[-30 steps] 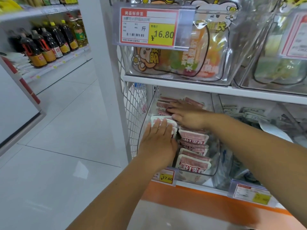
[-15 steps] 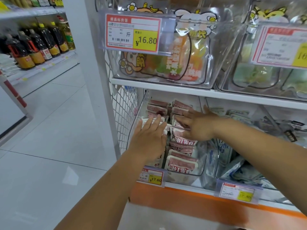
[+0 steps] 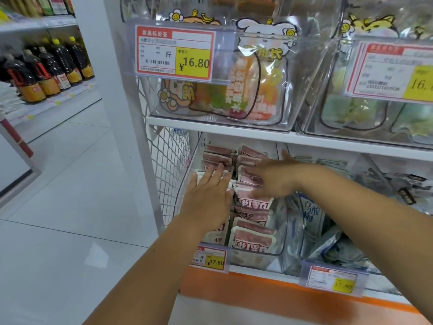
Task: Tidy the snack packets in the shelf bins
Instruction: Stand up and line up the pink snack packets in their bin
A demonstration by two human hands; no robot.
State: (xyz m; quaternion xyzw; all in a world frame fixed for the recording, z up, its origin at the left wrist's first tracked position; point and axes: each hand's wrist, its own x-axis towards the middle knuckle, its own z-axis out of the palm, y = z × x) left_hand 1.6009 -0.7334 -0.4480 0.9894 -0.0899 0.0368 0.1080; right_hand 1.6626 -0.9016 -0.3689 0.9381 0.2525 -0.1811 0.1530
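A clear plastic bin (image 3: 280,238) on the lower shelf holds two rows of red-and-white snack packets (image 3: 251,240) standing on edge. My left hand (image 3: 208,198) lies flat, fingers spread, on the left row of packets. My right hand (image 3: 273,177) reaches in from the right and presses its fingers against packets in the right row, mid-bin. Neither hand closes around a packet. Packets at the back (image 3: 218,156) stand free of both hands.
To the right stands a bin of white-and-blue packets (image 3: 311,214). Above, clear bins hold large colourful bags (image 3: 248,90) behind a 16.80 price tag (image 3: 175,53). A white wire mesh panel (image 3: 168,165) closes the shelf's left side. Oil bottles (image 3: 46,66) line a far-left shelf.
My right hand has drawn back from the rear of the bin to the middle packets of the right row. The left hand stays flat on the left row. The camera view shifted.
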